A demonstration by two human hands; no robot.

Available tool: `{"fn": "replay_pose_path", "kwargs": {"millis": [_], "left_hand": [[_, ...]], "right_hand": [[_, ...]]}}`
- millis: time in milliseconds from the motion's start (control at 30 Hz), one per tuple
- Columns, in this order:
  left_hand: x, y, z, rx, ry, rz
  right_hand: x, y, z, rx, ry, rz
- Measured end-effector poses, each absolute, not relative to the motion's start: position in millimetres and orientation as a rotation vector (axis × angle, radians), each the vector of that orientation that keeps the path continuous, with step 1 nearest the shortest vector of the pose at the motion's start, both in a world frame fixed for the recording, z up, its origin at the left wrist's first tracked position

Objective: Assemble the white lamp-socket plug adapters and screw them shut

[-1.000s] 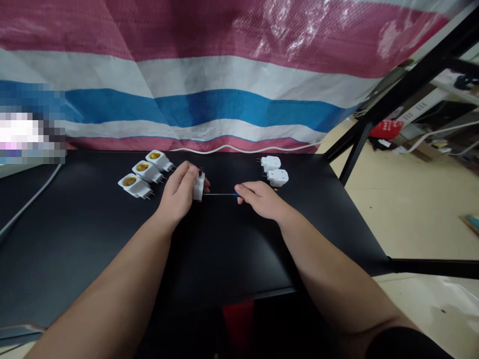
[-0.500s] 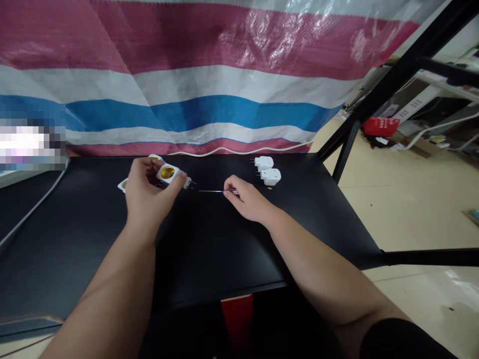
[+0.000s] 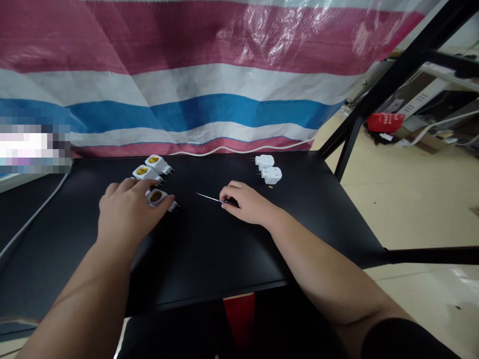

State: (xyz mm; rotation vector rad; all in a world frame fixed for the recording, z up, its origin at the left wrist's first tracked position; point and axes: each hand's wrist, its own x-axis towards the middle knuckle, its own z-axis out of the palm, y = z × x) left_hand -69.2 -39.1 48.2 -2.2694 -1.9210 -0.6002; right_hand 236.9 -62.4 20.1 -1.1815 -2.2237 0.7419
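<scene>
Between the thumb and fingers of my left hand (image 3: 125, 212) is a white plug-in lamp socket (image 3: 156, 196), low over the black table or resting on it; I cannot tell which. Its round opening faces up and its pins point right. Two similar lamp sockets with gold-coloured insides, a nearer one (image 3: 142, 171) and a farther one (image 3: 154, 160), lie just beyond that hand. My right hand (image 3: 245, 202) is closed around the handle of a thin screwdriver (image 3: 207, 197), whose shaft points left above the table. The handle is partly hidden by the fingers.
Two white plug pieces (image 3: 272, 175) with pins lie at the back right, beside a tiny brass-coloured part (image 3: 270, 187). A white cable (image 3: 220, 149) runs along the table's back edge under a striped sheet (image 3: 209, 112). Black frame bars (image 3: 346, 144) stand at the right.
My left hand has moved left and down toward the table with the lamp socket, uncovering the two others behind. The screwdriver has tilted, its handle end lower.
</scene>
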Motion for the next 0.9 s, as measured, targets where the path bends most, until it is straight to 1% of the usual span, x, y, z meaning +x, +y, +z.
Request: {"fn": "replay_pose_path", "kwargs": {"millis": [100, 167, 233, 300, 367, 467, 567, 733, 900], "left_hand": [[-47.3, -29.5, 62.9, -2.297, -1.788, -0.886], [-24.2, -20.2, 72.0, -2.424, -1.619, -1.050], [0.2, -11.9, 75.5, -2.563, -1.498, -1.142], [20.4, -7.8, 72.6, -2.627, -1.551, -1.213], [32.6, -9.6, 65.3, -2.579, -1.645, -1.318], [35.5, -20.2, 53.7, -2.730, -1.649, -1.258], [29.0, -31.0, 46.3, -2.776, -1.706, -1.294], [21.6, -31.8, 38.6, -2.923, -1.688, -1.397], [21.8, -26.3, 30.6, -3.067, -1.618, -1.444]], "right_hand": [[240.3, -63.9, 30.5, -1.160, -2.152, 0.628], [249.6, -62.8, 38.2, -1.215, -2.080, 0.475], [267.5, -58.9, 43.3, -1.307, -1.971, 0.306], [292.0, -53.1, 44.2, -1.460, -1.812, 0.133], [316.7, -47.3, 41.1, -1.615, -1.664, 0.068], [339.9, -41.7, 32.7, -1.792, -1.589, 0.199], [341.5, -40.8, 26.2, -1.841, -1.570, 0.309], [330.0, -45.6, 27.1, -1.840, -1.572, 0.355], [327.8, -51.3, 33.1, -1.837, -1.697, 0.398]]}}
